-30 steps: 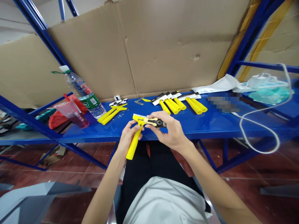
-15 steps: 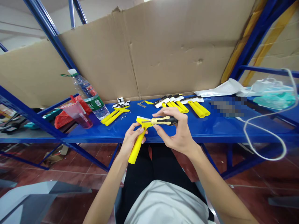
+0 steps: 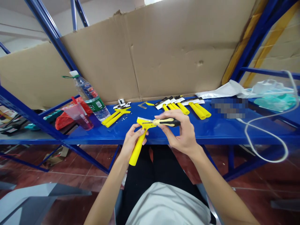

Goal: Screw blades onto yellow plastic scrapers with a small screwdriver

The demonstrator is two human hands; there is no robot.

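My left hand (image 3: 132,137) is wrapped round a yellow scraper (image 3: 137,146) just below its head, its handle slanting down to the left. A thin pale blade edge shows along the top of that head. In my right hand (image 3: 182,133) is a screwdriver (image 3: 167,122) with a cream and black handle, gripped between thumb and fingers. It lies roughly level, its shaft pointing left across the scraper's head. Whether the tip sits in a screw is too small to tell. Both hands are above the front edge of the blue table (image 3: 112,132).
Yellow scraper handles (image 3: 114,118) with small bits beside them lie at left. More yellow scrapers (image 3: 198,110) with black-and-white blade covers lie at right. A water bottle (image 3: 93,100) and a pink cup (image 3: 79,117) stand left. A white cable (image 3: 264,120) loops over the right edge.
My right hand and the screwdriver have shifted slightly to the right along the scraper's head. My left hand holds the scraper in nearly the same place.
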